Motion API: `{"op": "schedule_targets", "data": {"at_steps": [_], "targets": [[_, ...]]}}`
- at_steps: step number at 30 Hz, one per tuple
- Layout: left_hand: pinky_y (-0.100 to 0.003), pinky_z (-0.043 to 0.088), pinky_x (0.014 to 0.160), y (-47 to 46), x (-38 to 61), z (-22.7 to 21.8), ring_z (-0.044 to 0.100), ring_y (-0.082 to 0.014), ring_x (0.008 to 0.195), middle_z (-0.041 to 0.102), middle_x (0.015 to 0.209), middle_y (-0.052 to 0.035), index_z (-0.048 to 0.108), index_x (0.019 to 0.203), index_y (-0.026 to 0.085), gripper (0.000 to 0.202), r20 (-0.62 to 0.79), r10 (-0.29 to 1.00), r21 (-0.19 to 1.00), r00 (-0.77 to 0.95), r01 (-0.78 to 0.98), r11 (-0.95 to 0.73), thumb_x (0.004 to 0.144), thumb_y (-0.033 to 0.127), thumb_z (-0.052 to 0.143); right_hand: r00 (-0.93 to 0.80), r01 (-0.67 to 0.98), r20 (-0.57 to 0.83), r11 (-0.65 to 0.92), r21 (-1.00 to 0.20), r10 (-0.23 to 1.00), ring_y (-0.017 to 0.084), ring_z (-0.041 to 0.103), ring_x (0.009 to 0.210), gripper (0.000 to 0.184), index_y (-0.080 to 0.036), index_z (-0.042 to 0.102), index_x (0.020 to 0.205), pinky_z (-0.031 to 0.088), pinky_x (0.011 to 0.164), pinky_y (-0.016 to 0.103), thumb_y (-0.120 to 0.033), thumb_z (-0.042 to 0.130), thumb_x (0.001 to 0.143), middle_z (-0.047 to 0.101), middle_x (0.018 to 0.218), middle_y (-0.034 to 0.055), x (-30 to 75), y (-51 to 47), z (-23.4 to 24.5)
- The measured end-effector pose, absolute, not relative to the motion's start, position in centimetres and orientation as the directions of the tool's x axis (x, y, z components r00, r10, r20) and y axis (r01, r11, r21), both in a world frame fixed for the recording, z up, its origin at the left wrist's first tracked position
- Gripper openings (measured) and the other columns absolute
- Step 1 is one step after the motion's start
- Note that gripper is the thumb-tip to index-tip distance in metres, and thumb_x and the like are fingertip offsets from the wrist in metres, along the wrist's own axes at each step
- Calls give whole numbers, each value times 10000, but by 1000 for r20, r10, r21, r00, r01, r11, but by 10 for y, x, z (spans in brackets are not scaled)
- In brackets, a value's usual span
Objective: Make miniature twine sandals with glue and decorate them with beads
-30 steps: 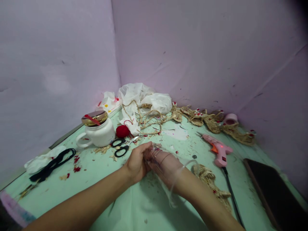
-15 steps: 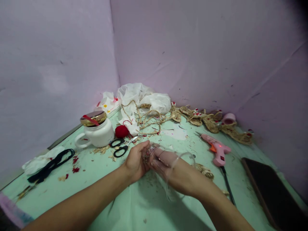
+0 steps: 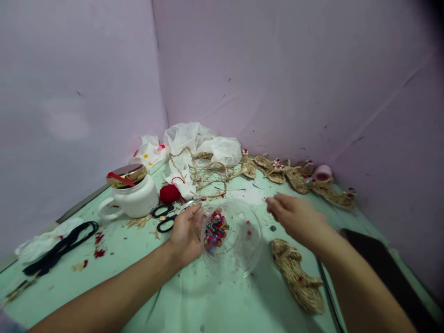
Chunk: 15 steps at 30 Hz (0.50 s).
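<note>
My left hand (image 3: 187, 235) grips the left side of a clear round plastic container (image 3: 255, 240), tilted so its opening faces me. Colourful beads (image 3: 217, 230) are heaped at its left end, and a couple of red ones lie apart on the right. To the right of the container hovers my right hand (image 3: 293, 217), its fingers bent and drawn together; what they hold, if anything, is too blurred to make out. Below that hand a woven straw slipper (image 3: 296, 277) with a small red bead lies on the green tabletop (image 3: 222, 307).
Black-handled scissors (image 3: 165, 224), a red yarn ball (image 3: 169, 194) and a white mug (image 3: 138, 198) stand left. Twine (image 3: 208, 178) and white plastic bags (image 3: 222, 149) lie behind. More straw slippers (image 3: 298, 178) line the wall. A dark phone-like slab (image 3: 381, 273) is at right.
My right hand has come out of the clear container and moved right. The container has tipped toward me, showing the beads, and the view has shifted, uncovering the near slipper.
</note>
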<state>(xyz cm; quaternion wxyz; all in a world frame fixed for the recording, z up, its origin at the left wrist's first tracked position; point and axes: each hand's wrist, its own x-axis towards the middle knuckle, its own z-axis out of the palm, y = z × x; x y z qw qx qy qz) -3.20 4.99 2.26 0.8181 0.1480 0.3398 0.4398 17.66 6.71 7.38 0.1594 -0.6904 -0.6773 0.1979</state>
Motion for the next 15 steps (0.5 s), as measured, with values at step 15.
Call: {"op": "schedule_targets", "data": {"at_steps": [15], "targets": [[-325,497,555,52,-38,15,644,-223,620,680,744,-94,584,1014,83,361,-435,832,584,346,-595,553,841,342,401,-147,937,-210,68,-342,967,160,596,676,275,-163,681,796,369,560,221,-65,456,672,678,769,58,182,74,58]]}}
